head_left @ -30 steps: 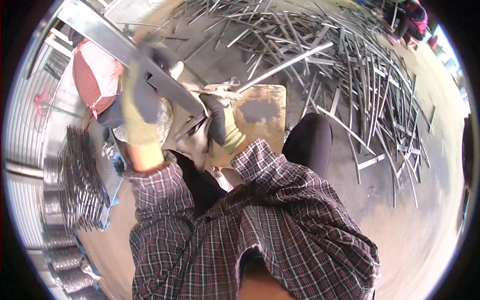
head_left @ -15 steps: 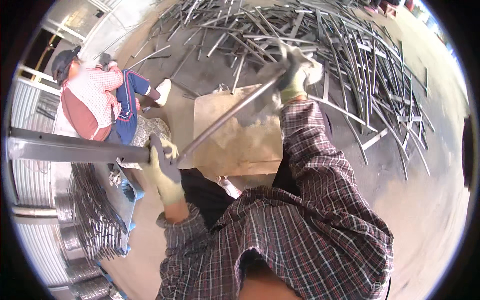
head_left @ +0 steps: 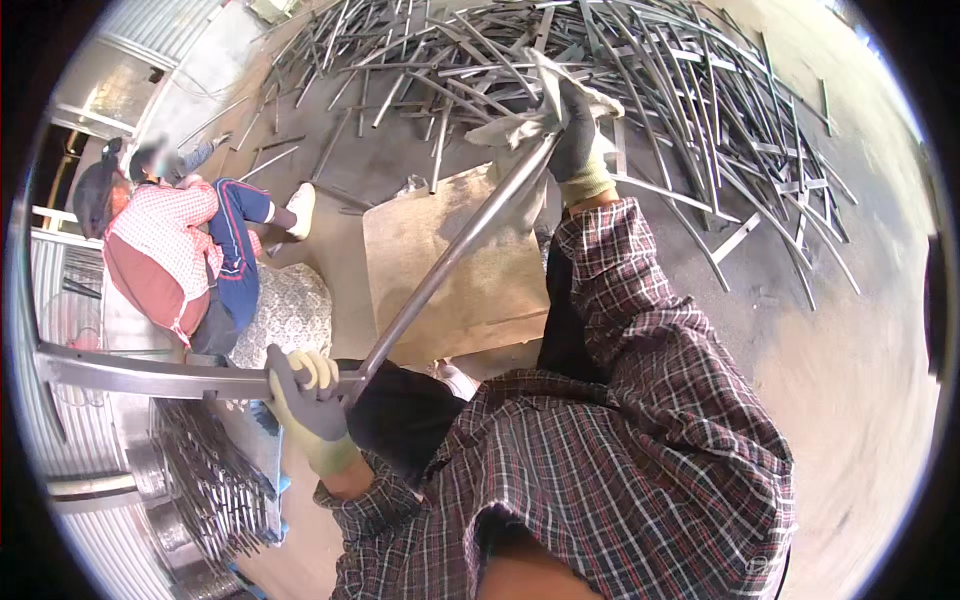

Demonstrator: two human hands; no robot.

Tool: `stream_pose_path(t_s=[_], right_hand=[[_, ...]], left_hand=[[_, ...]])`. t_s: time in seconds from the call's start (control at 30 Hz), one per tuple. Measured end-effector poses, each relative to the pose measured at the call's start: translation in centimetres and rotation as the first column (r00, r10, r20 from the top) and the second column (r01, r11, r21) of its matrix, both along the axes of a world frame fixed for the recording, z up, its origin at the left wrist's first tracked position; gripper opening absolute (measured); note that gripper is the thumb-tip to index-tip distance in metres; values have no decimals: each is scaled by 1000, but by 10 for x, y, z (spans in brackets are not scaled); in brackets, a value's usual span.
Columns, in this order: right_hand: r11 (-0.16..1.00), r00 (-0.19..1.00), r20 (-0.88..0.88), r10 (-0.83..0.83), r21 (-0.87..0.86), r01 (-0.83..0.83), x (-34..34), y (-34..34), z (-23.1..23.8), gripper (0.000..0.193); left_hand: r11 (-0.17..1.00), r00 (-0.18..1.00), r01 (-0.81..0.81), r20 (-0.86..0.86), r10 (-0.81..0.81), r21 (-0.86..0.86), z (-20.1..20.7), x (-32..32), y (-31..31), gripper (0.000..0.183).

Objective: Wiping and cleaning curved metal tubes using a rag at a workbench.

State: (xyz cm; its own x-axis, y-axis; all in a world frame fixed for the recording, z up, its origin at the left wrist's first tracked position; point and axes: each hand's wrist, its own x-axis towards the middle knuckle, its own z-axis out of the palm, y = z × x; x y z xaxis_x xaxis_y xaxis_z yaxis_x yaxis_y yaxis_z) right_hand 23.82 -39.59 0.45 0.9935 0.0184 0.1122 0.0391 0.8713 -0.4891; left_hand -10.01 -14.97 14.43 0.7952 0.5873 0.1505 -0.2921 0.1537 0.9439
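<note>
A dark metal frame is in front of me. Its wide flat-sided bar runs off to the left, and a slimmer tube slants up to the right, the two meeting by my left hand. My left hand, in a grey-and-cream glove, wraps round the bar close to that corner. At the far end of the tube my right hand, gloved alike, is closed on a pale rag. The rag bunches against the tube, its loose ends hanging out; the fingertips are partly hidden.
A tan board lies beneath the tube. Beyond it spreads a big heap of metal tubes. At left a person in a checked top sits by a patterned sack. Bundled metal parts rest on a blue pallet.
The frame's bar and my left hand have moved lower. My right hand and the rag have shifted slightly up. The seated person has turned and stretched out an arm.
</note>
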Motion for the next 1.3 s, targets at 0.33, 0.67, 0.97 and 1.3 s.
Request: stream_pose_path(t_s=[0.33, 0.67, 0.97, 1.3], right_hand=[[991, 988, 81, -131, 6, 131, 11, -60, 0, 33], [200, 724, 391, -569, -788, 583, 18, -41, -39, 27], [-18, 794, 515, -322, -842, 539, 0, -30, -7, 31], [92, 944, 305, -124, -944, 317, -40, -7, 38, 36]], left_hand=[[964, 997, 77, 11, -77, -254, 2, 2, -4, 32], [991, 991, -131, 8, 130, 32, -3, 0, -7, 27], [993, 984, -111, 145, 104, 37, 24, -31, 11, 16], [988, 988, -127, 99, 118, 83, 51, -28, -14, 21]])
